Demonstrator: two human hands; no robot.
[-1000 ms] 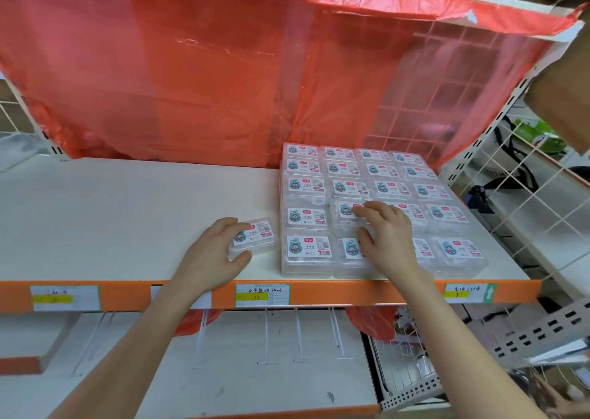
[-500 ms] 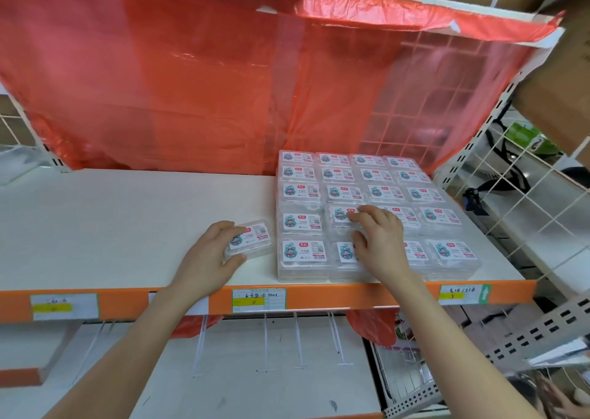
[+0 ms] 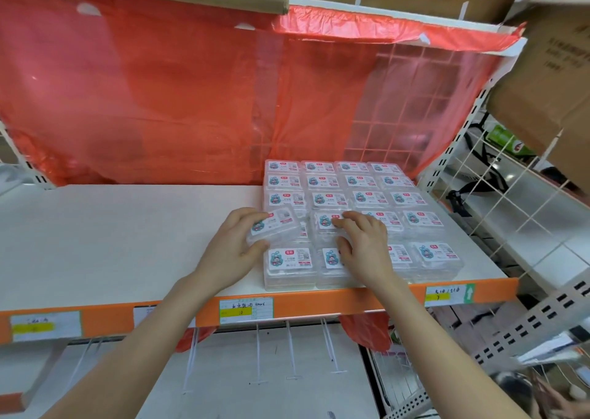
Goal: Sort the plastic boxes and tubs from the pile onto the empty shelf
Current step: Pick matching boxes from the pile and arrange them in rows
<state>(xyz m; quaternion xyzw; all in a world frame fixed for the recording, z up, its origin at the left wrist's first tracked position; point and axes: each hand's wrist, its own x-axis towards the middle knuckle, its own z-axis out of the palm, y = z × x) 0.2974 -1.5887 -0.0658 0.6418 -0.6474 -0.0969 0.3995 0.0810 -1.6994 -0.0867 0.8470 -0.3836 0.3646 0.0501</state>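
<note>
Centre frame, above the shelf front: the left hand grips a tilted plastic box between thumb and fingers. The right hand, fingers extended, presses the stacked boxes. Level the box, seat it flush in the left column, and brace the neighbouring boxes.

Bright, even; edges warped, blurry.
</note>
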